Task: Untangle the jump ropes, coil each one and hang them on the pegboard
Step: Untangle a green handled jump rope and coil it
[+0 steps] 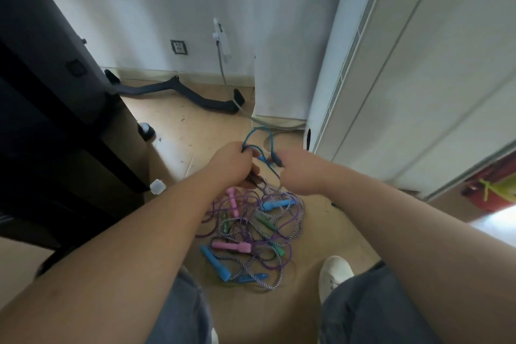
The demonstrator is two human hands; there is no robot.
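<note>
Wooden floor (178,126) runs up to a white wall, with dark furniture (55,98) on our left and a tall white unit (418,92) on our right. Between our feet lies the tangle of jump ropes (251,234): pink, blue and green handles caught among purple and speckled cords. Our left grip (231,160) and right grip (296,172) are each clenched round a blue rope (252,131), which arches in a loop between the two fists, above the heap. We judge it is held high so that its own weight draws it clear of the others and shows us where it crosses them. Cords trail from our fists down to the pile, so it seems not yet free. No pegboard is in view, and coiling and hanging are not yet begun.
</note>
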